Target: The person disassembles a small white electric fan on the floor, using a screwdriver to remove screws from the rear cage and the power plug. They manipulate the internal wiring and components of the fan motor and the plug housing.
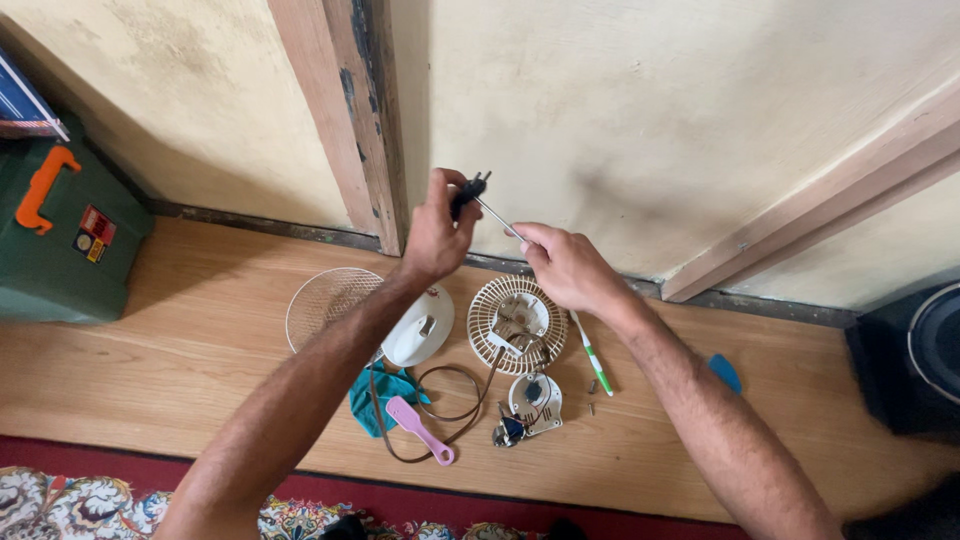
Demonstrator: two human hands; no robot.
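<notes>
- Head view looks down on a wooden floor (200, 380) at the foot of a stained cream wall (640, 110), with both forearms stretched forward.
- Left hand (436, 232) is raised above the floor and clenched around the black handle of a screwdriver (478, 200).
- Right hand (565, 265) pinches the tip of the screwdriver's thin metal shaft between fingertips, so the tool spans the gap between both hands.
- Directly below the hands lie dismantled fan parts: a white wire grille (325, 300), a white dome-shaped cover (420, 328) beside it, and a round slotted rear guard (517, 322) with wiring at its centre.
- A small motor assembly (533, 400) sits just below the rear guard, joined by a brown cable (445, 400) looping across the floor.
- A teal cloth (375, 395) lies under a pink brush handle (420, 430); a green-and-white toothbrush (592, 355) rests near the right wrist.
- A green toolbox (60, 240) with an orange handle stands at far left, a blue piece (725, 372) lies right of the right forearm, and a patterned red rug (120, 500) edges the bottom.
</notes>
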